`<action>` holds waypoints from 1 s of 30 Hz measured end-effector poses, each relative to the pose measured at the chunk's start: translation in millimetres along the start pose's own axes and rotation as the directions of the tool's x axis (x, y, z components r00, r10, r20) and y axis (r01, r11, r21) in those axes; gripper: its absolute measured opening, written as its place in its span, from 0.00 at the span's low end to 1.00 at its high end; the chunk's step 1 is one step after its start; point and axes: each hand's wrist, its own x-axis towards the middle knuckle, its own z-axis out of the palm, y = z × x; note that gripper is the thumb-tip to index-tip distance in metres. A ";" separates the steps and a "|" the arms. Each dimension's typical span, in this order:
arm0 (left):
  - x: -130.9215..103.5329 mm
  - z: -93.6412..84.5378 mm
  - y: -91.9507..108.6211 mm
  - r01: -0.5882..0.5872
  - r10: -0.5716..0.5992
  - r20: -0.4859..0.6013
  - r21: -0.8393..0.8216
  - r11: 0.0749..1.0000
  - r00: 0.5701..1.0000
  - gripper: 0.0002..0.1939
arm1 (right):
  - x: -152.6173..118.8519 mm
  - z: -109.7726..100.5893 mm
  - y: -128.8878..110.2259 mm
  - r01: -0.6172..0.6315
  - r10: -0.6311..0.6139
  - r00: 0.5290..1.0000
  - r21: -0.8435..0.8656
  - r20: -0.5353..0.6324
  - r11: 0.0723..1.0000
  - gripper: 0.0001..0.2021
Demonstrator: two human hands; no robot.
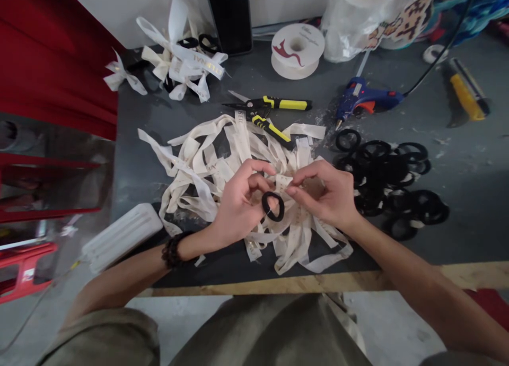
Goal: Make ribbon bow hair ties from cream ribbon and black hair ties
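My left hand [244,201] holds a black hair tie [273,207] between thumb and fingers, over the middle of the pile. The fingertips of my right hand [328,193] pinch the end of a cream printed ribbon [283,182] just right of the hair tie. Beneath both hands spreads a loose heap of cream ribbon strips [194,180]. To the right of my right hand lies a cluster of black hair ties [382,167]. Yellow-and-black snips [288,104] rest at the heap's far edge.
A blue glue gun [368,98] with a cable lies behind the hair ties, and a yellow cutter [467,93] is farther right. Behind the heap are a ribbon spool [297,52] and tied bows [178,58]. A white box [123,236] sits at the left edge, by my left forearm.
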 end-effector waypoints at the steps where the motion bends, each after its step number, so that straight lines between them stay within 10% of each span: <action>1: 0.0 -0.1 -0.6 -0.012 0.012 0.004 -0.006 1.000 1.000 0.24 | 0.0 0.0 0.2 0.013 -0.013 1.000 0.001 0.004 1.000 0.07; 11: -0.1 1.9 -0.5 0.063 -0.061 0.025 -0.054 0.997 0.998 0.29 | -1.1 0.1 3.7 0.091 -0.091 0.996 0.062 -0.013 0.994 0.06; 22: -3.8 0.4 0.7 -0.092 0.067 0.094 0.294 0.951 0.993 0.24 | -1.6 -0.6 8.0 0.152 -0.144 0.987 0.115 -0.072 0.982 0.10; 30: -1.8 -1.7 0.8 -0.036 0.001 0.200 0.173 0.984 0.980 0.27 | -1.3 -1.4 2.0 0.000 0.004 0.995 0.044 -0.095 0.999 0.06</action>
